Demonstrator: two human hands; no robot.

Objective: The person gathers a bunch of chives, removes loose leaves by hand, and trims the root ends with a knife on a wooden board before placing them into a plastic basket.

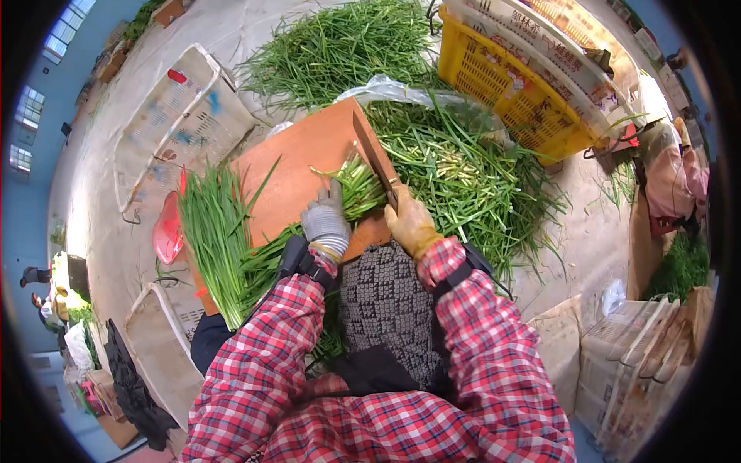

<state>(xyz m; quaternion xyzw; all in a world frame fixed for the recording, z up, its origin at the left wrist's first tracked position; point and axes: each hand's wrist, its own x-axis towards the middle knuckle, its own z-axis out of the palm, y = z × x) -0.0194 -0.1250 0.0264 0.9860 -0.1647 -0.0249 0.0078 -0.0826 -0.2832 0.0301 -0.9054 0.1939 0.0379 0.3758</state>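
Note:
My left hand (326,220), in a grey glove, presses round a bunch of garlic chives (360,189) on an orange-brown board (285,154). The bunch's pale cut ends point away from me. My right hand (411,220), in a yellow glove, is closed on the handle of a long knife (373,154). The blade stands along the board's right side, close by the chive ends. Long leafy chives (212,231) lie across the board's left part, below my left forearm.
Trimmed scraps (455,166) are heaped right of the board, with clear plastic (417,94) behind them. Another green pile (340,50) lies farther back. A yellow crate (494,77) stands back right, a white crate (181,116) back left. A red plastic bag (168,231) sits at the left.

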